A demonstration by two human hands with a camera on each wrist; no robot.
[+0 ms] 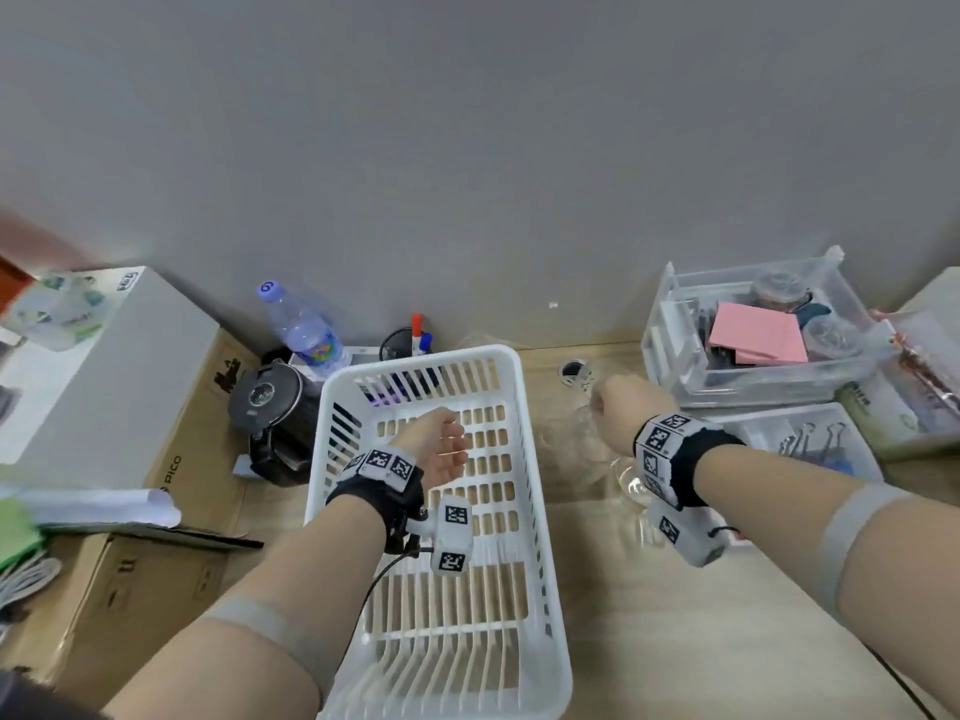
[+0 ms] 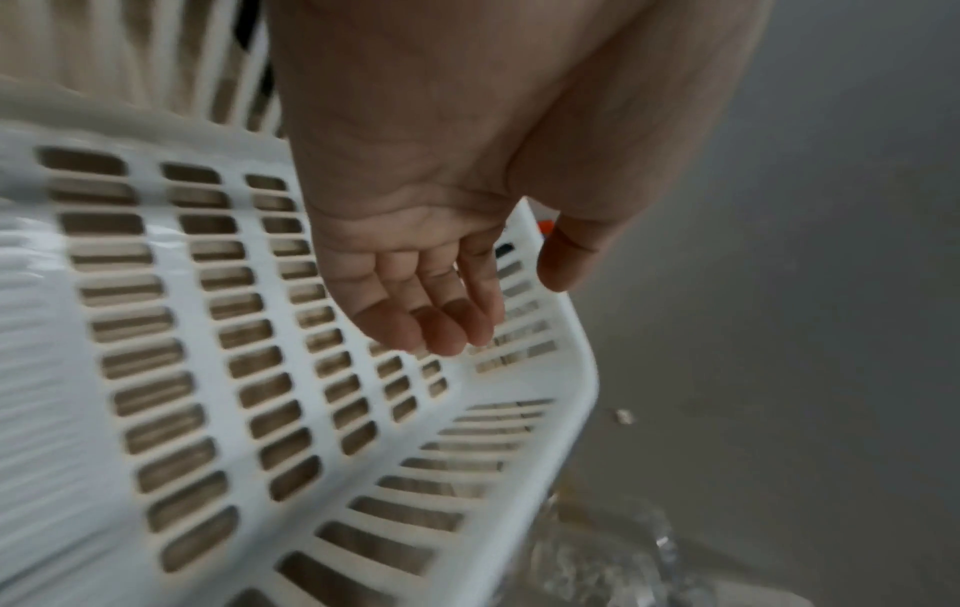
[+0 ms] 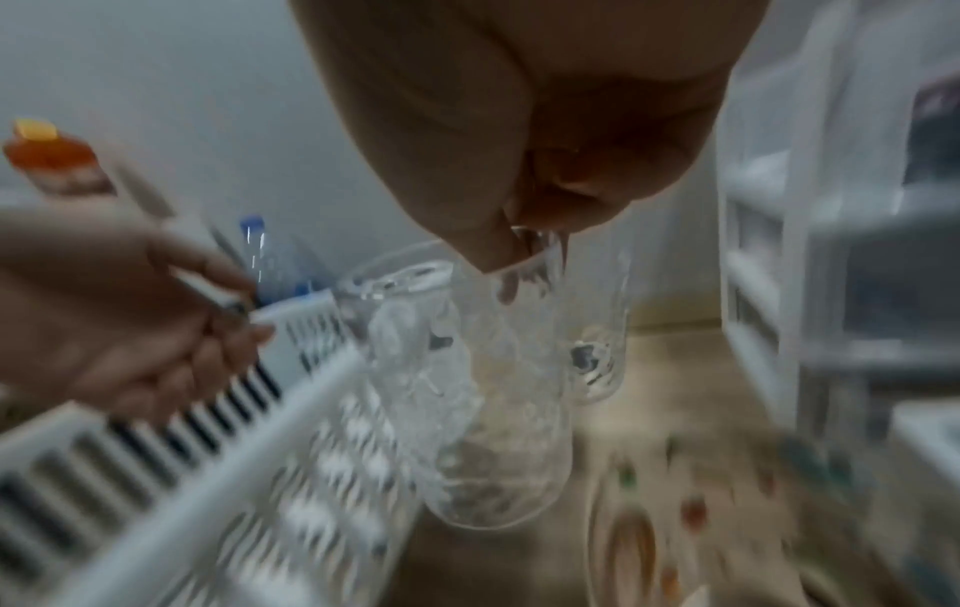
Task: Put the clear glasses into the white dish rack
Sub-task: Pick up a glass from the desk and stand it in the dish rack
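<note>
Right hand [image 3: 519, 172] pinches clear glass [image 3: 488, 369]; left hand [image 2: 442, 230] relaxed over rack [image 1: 511, 387]; carton [image 1: 171, 449] reads "PICO".

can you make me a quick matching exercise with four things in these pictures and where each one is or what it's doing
Column 1:
1. left hand
2. right hand
3. pink paper
4. water bottle

Column 2:
a. pinching the rim of a clear glass
b. inside a clear bin
c. open, palm up, over the white dish rack
d. standing by the wall, left of the rack's far end

Pairs: 1-c, 2-a, 3-b, 4-d
</note>
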